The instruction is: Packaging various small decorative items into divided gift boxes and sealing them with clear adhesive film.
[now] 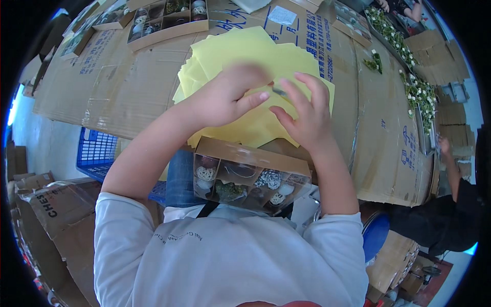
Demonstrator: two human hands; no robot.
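Note:
My left hand [228,95] is over a spread pile of yellow paper sheets [243,46], its thumb stretched out and its fingers smeared by motion. Beside it, my right hand [309,113] has thumb and fingers apart, with nothing visibly gripped. A small greyish sliver [279,92] shows between the two hands; its kind is too small to make out. Close to my body, below the hands, a cardboard box [250,153] leans at the table edge. Through its clear front show compartments with white woven balls, a whitened pine cone and green moss.
Similar compartment boxes [169,35] stand at the far left of the cardboard-covered table [138,77]. Trays of white-flowered greenery [423,105] line the right edge, with a loose sprig [376,62] nearby. A blue basket [94,151] sits at left. Other people's arms [450,163] reach in at right.

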